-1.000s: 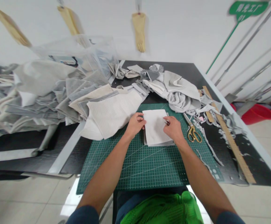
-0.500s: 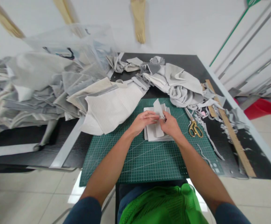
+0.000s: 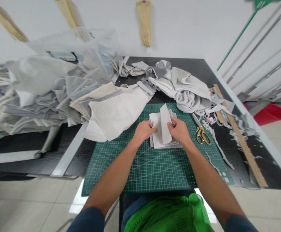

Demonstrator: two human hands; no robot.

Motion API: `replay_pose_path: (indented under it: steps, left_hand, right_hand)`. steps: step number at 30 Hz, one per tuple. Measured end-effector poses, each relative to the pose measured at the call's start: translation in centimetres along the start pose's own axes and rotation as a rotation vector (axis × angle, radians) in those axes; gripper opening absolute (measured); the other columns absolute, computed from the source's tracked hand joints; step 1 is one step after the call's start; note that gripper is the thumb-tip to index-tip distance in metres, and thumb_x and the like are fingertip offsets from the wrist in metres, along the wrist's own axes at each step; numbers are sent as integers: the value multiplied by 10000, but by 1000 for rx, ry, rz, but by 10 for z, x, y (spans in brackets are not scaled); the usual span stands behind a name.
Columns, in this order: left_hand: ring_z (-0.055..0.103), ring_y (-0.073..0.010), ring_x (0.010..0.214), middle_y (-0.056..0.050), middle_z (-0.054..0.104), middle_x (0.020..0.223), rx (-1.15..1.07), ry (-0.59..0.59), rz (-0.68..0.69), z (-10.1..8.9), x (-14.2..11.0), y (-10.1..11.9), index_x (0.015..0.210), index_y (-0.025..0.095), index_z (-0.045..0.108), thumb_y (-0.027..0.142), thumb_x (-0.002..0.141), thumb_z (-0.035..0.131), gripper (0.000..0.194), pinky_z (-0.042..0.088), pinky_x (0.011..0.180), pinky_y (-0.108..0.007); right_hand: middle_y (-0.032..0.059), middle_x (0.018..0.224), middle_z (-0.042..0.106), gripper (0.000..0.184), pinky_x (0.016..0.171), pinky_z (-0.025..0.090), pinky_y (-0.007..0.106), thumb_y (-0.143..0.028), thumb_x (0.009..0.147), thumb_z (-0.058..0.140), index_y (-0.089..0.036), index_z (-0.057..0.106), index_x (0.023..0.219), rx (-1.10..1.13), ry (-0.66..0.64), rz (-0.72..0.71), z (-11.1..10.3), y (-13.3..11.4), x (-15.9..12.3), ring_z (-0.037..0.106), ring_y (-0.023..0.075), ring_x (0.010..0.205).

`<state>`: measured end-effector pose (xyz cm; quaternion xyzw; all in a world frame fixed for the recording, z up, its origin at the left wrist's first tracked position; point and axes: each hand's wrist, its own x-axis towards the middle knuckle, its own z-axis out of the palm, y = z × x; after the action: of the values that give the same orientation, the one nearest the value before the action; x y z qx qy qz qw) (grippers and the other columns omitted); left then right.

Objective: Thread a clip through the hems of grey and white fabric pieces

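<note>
While right hand [image 3: 178,129] grips raised white sheet [image 3: 165,125], rest of stack [image 3: 157,137] lies between hands, left fingers at its edge, seemingly pinching.

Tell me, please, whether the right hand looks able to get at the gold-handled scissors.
Probably yes: the scissors lie near the right hand on the green mat, handles uncovered, though its grip on the raised white piece would have to open first.

Workshop with cutting mat [image 3: 155,167], scissors [image 3: 203,135].
</note>
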<state>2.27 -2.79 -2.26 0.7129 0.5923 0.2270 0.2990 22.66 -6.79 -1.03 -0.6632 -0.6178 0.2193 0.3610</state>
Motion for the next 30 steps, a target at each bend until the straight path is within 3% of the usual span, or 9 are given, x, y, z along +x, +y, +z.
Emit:
replay_pose_path:
  steps: [7, 10, 12, 15, 17, 20, 23, 27, 30]
  left_hand:
    - [524, -142, 655, 11, 583, 724, -277, 207, 207, -2, -10, 13, 726, 211, 585, 259, 773, 724, 155, 446, 678, -294]
    - [489, -119, 554, 42, 539, 646, -502, 115, 154, -1, -16, 19, 972, 222, 592, 348, 897, 647, 156, 444, 599, -268]
    - [484, -109, 500, 53, 547, 650, -676, 47, 112, -1, -18, 22, 1256, 241, 528, 364, 928, 626, 363, 455, 561, -261]
    - [585, -125, 566, 3, 637, 835, -901, -30, 91, -3, -17, 26, 1508, 312, 345, 401, 949, 607, 624, 536, 601, -295]
    - [661, -158, 713, -61, 648, 1048, -987, -81, 123, -6, -15, 26, 1485, 319, 428, 443, 956, 586, 566, 588, 669, -343]
    - [674, -197, 908, -118, 558, 1298, -911, -112, 223, -8, -15, 24, 1303, 264, 640, 432, 905, 662, 433, 610, 770, -378]
    - [597, -284, 1174, -118, 462, 1455, -622, -44, 361, -8, -20, 25, 1281, 294, 690, 316, 779, 805, 515, 567, 955, -439]
    - [265, -416, 1498, -58, 337, 1630, -256, 140, 523, -11, -30, 36, 1218, 341, 746, 199, 646, 885, 606, 226, 1237, -604]
    - [323, -379, 1488, -53, 574, 1459, -241, 201, 513, -15, -30, 40, 1045, 316, 790, 216, 728, 826, 334, 123, 1259, -608]
  right_hand:
    - [-37, 580, 528, 391, 584, 387, 287, -397, 877, 580, -153, 732, 1142, 113, 56, -67, -3, -13, -6, 462, 150, 547]
    - [-40, 583, 529, 439, 567, 384, 285, -458, 912, 582, -167, 704, 1217, 269, -59, -56, -4, -18, -9, 466, 149, 550]
    - [-32, 627, 570, 503, 555, 379, 285, -503, 921, 598, -181, 652, 1304, 395, -147, -35, -3, -20, -10, 475, 148, 557]
    - [-14, 706, 615, 534, 537, 373, 279, -576, 930, 588, -209, 620, 1317, 556, -210, 3, -2, -19, -11, 485, 146, 566]
    - [-5, 761, 635, 510, 541, 386, 271, -616, 930, 572, -221, 634, 1248, 638, -206, 35, -1, -18, -10, 508, 144, 589]
    - [-6, 818, 664, 489, 578, 427, 259, -632, 897, 621, -236, 625, 1184, 732, -249, 59, 0, -17, -9, 561, 148, 643]
    - [-3, 847, 682, 468, 629, 463, 259, -620, 855, 686, -228, 650, 1110, 789, -272, 58, -1, -20, -10, 588, 152, 688]
    - [18, 884, 696, 397, 718, 485, 279, -589, 882, 676, -203, 721, 965, 817, -338, 24, -5, -24, -13, 613, 172, 792]
    - [29, 932, 708, 397, 733, 484, 290, -588, 861, 698, -216, 745, 991, 821, -371, 28, -5, -25, -15, 625, 192, 848]
